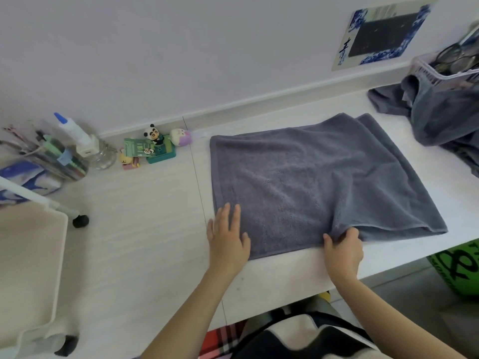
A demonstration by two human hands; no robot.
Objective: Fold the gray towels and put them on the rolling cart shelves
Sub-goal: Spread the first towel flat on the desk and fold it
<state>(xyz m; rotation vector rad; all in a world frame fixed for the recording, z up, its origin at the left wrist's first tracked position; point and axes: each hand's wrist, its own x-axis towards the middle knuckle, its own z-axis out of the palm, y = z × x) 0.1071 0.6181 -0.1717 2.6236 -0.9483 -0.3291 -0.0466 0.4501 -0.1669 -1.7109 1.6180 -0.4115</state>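
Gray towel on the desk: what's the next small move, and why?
Probably lift the near edge with the right hand and carry it across toward the left hand. The gray towel lies half-folded; the right hand's fingers pinch its edge while the left presses it flat.

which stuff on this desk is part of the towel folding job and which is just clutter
Part of the job:
flat gray terry towel
crumpled gray towel heap
white plastic rolling cart
left hand, right hand

Just lying about:
small panda figurine
clear glass jar
blue-bordered picture
white slotted basket
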